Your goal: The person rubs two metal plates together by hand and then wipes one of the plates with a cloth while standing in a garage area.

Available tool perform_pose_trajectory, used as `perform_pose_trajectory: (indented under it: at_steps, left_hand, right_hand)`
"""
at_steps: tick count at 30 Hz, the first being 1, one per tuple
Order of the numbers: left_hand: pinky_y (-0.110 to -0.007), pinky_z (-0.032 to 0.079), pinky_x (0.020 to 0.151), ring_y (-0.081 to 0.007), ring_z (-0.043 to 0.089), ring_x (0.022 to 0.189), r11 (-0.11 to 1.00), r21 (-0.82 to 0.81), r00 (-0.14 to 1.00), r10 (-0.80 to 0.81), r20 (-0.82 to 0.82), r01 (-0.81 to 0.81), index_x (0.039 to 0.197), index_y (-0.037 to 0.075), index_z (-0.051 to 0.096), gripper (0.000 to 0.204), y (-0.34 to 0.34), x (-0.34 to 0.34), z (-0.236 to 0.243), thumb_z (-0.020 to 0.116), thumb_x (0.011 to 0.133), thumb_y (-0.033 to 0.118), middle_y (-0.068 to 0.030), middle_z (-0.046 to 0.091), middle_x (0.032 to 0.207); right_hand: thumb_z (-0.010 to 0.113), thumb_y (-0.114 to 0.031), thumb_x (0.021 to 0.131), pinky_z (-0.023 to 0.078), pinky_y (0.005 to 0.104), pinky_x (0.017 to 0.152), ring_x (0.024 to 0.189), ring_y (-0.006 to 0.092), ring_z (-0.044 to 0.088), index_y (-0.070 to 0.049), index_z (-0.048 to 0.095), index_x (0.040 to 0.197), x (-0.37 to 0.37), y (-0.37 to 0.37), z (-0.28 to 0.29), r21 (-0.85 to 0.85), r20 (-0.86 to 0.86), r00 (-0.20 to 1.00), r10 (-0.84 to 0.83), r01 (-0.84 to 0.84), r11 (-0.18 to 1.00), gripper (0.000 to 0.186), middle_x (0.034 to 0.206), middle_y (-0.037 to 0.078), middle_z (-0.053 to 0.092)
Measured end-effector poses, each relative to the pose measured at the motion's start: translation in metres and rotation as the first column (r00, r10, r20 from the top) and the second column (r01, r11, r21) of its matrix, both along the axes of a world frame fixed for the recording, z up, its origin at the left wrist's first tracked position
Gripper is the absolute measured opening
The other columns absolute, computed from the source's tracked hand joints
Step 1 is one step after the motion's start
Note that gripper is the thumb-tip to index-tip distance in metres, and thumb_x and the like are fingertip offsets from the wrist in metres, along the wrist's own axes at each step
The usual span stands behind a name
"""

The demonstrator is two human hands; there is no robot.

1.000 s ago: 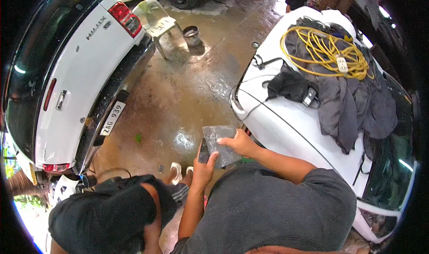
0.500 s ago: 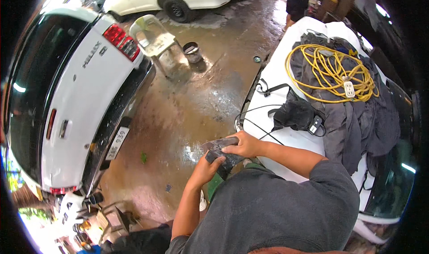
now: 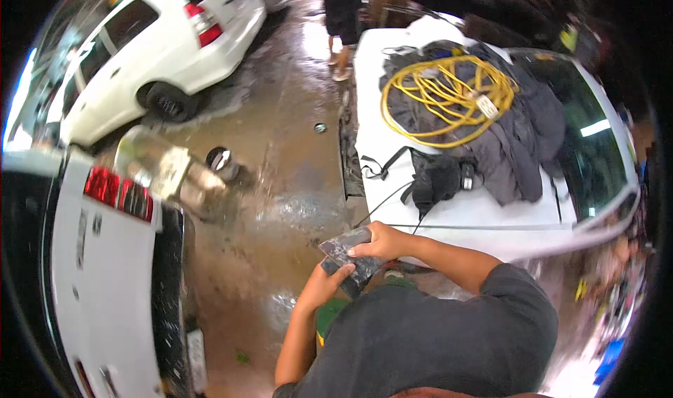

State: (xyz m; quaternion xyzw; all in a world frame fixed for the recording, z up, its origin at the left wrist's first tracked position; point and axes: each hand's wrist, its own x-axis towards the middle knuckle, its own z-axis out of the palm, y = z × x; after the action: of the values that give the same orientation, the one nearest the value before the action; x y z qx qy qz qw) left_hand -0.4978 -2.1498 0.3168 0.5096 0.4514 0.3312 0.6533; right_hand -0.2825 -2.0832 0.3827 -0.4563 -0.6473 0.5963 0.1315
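Observation:
In front of my torso, both hands are closed on a dark grey, scuffed flat sheet [image 3: 343, 244] that looks like sandpaper. My right hand [image 3: 387, 242] pinches it from the right, thumb on top. My left hand [image 3: 324, 286] grips its lower left side, together with a black block-like piece [image 3: 353, 283] under and beside the sheet. Whether sheet and block are joined, I cannot tell. Beyond my right hand is a white car hood [image 3: 382, 128], bearing a dark cloth [image 3: 505, 167], a coiled yellow extension cord [image 3: 413, 140] and a black strapped bag [image 3: 434, 181].
A white pickup [image 3: 116, 279] stands at the left and a white car [image 3: 161, 62] at the far left. Between them are a plastic chair [image 3: 172, 174] and a bucket [image 3: 223, 161] on the wet floor [image 3: 280, 160]. Another person [image 3: 341, 19] stands beyond the hood.
My view has turned to the right, so the pickup, chair and hood sit further left. Both hands keep hold of the sheet, which lies a little flatter and shows more of its face.

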Motion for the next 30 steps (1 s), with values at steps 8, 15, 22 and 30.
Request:
perform_pose_trajectory:
  at_steps: [8,15,22,30]
  left_hand:
    - [-0.031,0.049,0.084,-0.0127,0.059,0.093,0.898,0.031,0.895,-0.435,-0.098,0.440,0.114,-0.003,0.064,0.025,0.037,-0.072,0.005,0.067,0.094,0.013,-0.0033,0.068,0.102]
    - [-0.031,0.048,0.089,-0.0151,0.061,0.100,0.713,-0.031,0.697,-0.693,-0.184,0.700,0.117,-0.003,0.063,0.030,0.043,-0.061,0.003,0.067,0.092,0.013,-0.0057,0.068,0.109]
    - [-0.032,0.048,0.088,-0.0151,0.060,0.100,0.553,-0.059,0.516,-0.806,-0.289,0.831,0.120,-0.002,0.063,0.035,0.047,-0.009,0.018,0.069,0.092,0.017,-0.0055,0.068,0.110]
    - [-0.031,0.047,0.085,-0.0135,0.059,0.097,0.460,-0.011,0.449,-0.872,-0.196,0.888,0.120,-0.001,0.062,0.033,0.044,0.091,0.032,0.068,0.093,0.016,-0.0026,0.066,0.105]
  right_hand:
    - [0.073,-0.029,0.087,0.042,0.0333,0.061,0.066,0.0097,0.051,-0.001,0.067,0.100,-0.067,-0.074,-0.006,0.022,-0.048,0.883,-0.467,0.468,0.884,0.032,0.074,0.003,0.063]
    - [0.071,-0.034,0.086,0.049,0.0382,0.081,0.084,0.0193,0.063,0.001,0.067,0.107,-0.077,-0.143,-0.030,0.109,-0.196,0.676,-0.710,0.735,0.670,0.042,0.095,0.013,0.072]
    - [0.074,-0.051,0.081,0.049,0.0415,0.072,0.081,0.0251,0.066,0.005,0.069,0.098,-0.053,-0.180,-0.055,0.125,-0.216,0.474,-0.854,0.880,0.458,0.059,0.087,0.021,0.071]
    - [0.075,-0.042,0.084,0.049,0.0378,0.081,0.088,0.0206,0.065,0.001,0.070,0.106,0.025,-0.196,-0.028,0.006,-0.160,0.360,-0.919,0.932,0.363,0.049,0.096,0.014,0.073]
